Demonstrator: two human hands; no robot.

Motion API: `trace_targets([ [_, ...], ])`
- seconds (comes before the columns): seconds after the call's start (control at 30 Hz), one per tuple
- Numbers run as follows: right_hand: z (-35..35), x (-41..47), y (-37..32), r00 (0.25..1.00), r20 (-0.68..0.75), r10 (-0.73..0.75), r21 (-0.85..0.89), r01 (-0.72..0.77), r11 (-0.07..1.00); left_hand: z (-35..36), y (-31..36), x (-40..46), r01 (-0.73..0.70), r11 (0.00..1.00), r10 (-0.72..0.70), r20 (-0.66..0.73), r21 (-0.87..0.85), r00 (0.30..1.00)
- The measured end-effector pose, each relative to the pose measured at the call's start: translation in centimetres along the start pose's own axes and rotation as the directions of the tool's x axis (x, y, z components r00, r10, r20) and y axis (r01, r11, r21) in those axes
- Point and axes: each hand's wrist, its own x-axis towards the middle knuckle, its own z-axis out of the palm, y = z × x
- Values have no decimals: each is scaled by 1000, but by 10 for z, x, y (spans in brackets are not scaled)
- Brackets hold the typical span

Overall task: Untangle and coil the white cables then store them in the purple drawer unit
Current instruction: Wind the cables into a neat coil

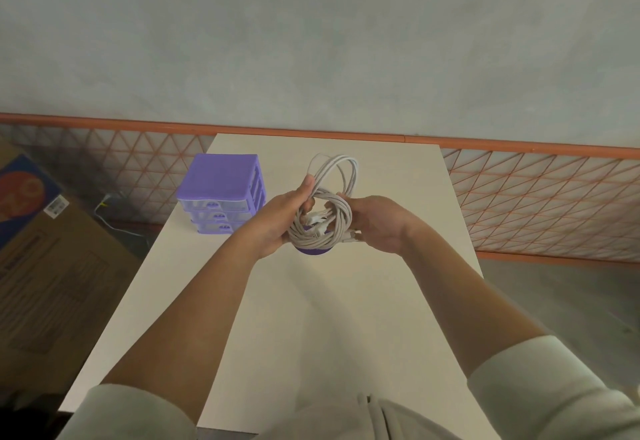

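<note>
Holding the white cables point(320, 218) up off the table point(311, 318), I have both hands raised over its middle, which I judge keeps the loops free to hang and be sorted rather than dragging on the surface. Nearest are two forearms in pale rolled sleeves point(554, 380), one on each side. My left hand point(280, 221) curls round the left side of the bundle, its thumb pressed on the strands of an upper loop so that this loop stands upright above the rest; my right hand point(377, 225) cups the right side, fingers curled behind the coil and gripping it, probably to steady the mass while the left separates one loop. Inside the bundle several white plugs show, at least three, though I cannot count the separate cables because the strands overlap. Directly under the bundle a small purple object point(313, 251) rests on the table, mostly hidden; I cannot tell what it is. Farther back and to the left stands one purple drawer unit point(221, 190), three drawers stacked, all apparently closed, set within easy reach for stowing. The task, as I judge it, is at the untangling and coiling stage, with nothing stored yet. Beyond lie one cardboard box point(52, 266) on the floor at left, an orange mesh fence point(540, 204), and a grey wall point(311, 41).
</note>
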Motion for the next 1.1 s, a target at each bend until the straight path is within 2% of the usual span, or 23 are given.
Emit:
trace_targets([
  [0.13, 1, -5, -7, 995, 35, 90, 11, -90, 996, 1, -2, 2, -43, 998, 44, -31, 49, 999],
  [0.23, 2, -7, -7, 996, 82, 47, -60, -42, 997, 1, -1, 3, -70, 995, 74, -64, 73, 995],
  [0.43, 10, 3, 2, 990, -55, -131, -347, 105, 932, 6, 0, 5, -116, 979, 143, -165, 165, 976],
  [0.57, 14, 15, 8, 969, -185, -166, -500, 53, 865, 9, -3, 8, -148, 963, 206, -261, 226, 943],
  [0.63, 21, 17, 13, 905, -361, -226, -610, -46, 791, 10, -5, 9, -140, 959, 220, -332, 248, 917],
  [0.7, 34, 10, 14, 783, -544, -302, -650, -165, 742, 13, -5, 8, -153, 961, 237, -398, 232, 886],
  [0.77, 43, 5, 14, 727, -600, -334, -698, -272, 663, 16, -5, 6, -196, 963, 262, -455, 187, 851],
  [0.83, 47, 4, 15, 772, -573, -276, -738, -340, 582, 16, -6, 7, -242, 964, 264, -485, 109, 834],
  [0.9, 51, 7, 16, 819, -541, -192, -705, -318, 633, 16, -7, 9, -281, 960, 243, -498, -1, 832],
  [1.1, 64, 13, 20, 870, -458, -185, -674, -203, 711, 16, -12, 10, -258, 961, 156, -582, -96, 798],
])
